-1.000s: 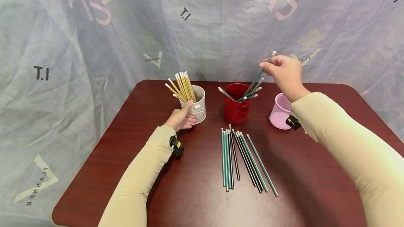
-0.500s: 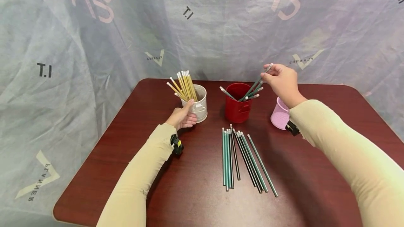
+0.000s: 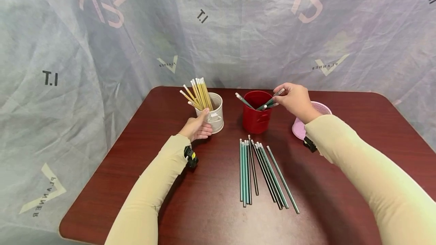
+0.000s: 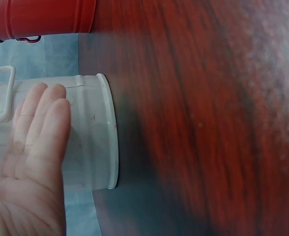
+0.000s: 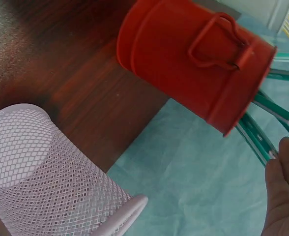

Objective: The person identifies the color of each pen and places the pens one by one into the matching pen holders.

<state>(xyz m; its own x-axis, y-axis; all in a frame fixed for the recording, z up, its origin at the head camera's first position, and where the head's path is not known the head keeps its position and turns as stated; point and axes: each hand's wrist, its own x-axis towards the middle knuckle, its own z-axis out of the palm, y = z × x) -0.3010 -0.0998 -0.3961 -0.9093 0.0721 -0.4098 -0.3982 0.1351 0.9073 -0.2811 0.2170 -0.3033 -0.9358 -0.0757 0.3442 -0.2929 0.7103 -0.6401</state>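
Observation:
My left hand (image 3: 196,127) rests against the white metal bucket (image 3: 216,122), thumb up near its handle. In the left wrist view the fingers (image 4: 36,123) lie fairly straight along its side. Yellow pencils (image 3: 201,93) with white erasers lean inside it. At the red bucket (image 3: 256,121), my right hand (image 3: 295,99) pinches a green pencil (image 3: 269,102) close to its eraser end, above the right rim. Its lower part is inside the bucket, among several other green pencils (image 5: 255,135). The right wrist view shows only part of that hand, so the pinch is partly hidden there.
Several green and black pencils (image 3: 245,171) lie in front of the red bucket on the dark red table (image 3: 211,207). A pink mesh cup (image 3: 299,128) stands at the right, partly behind my right forearm. A grey printed cloth (image 3: 218,48) hangs behind the table.
My right hand has moved down and left with the green pencil, which now sits lower in the red bucket. The left hand stays at the white bucket.

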